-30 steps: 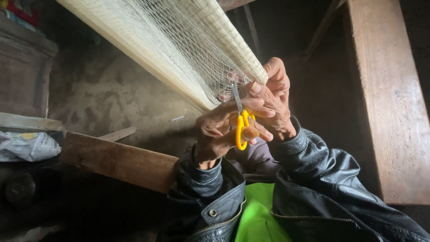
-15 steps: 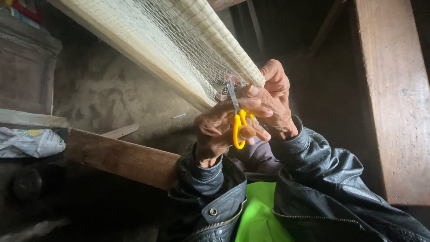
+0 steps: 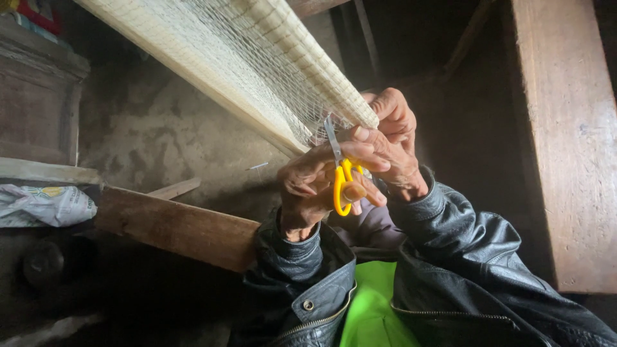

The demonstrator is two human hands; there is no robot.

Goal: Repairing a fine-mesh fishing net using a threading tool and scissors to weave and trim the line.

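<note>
A cream woven mesh (image 3: pixel 257 71) on a long roll slants from the upper left down to my hands. My left hand (image 3: pixel 315 186) is shut on small scissors with yellow handles (image 3: pixel 340 186). Their metal blades (image 3: pixel 331 138) point up into the loose threads at the roll's lower end. My right hand (image 3: pixel 395 138) grips that end of the roll, right behind the scissors and touching my left hand's fingers. Both arms wear black leather sleeves (image 3: pixel 463 238). Whether the blades are apart or together is too small to tell.
A wooden beam (image 3: pixel 173 225) runs across at the lower left, with a crumpled white bag (image 3: pixel 45 205) on a ledge above it. A wide upright plank (image 3: pixel 572 141) stands at the right. Behind the mesh is a rough grey wall (image 3: pixel 167 141). A bright green garment (image 3: pixel 373 308) shows between the sleeves.
The view has shifted slightly. Both hands keep their hold at the end of the roll, with the scissors in the same place.
</note>
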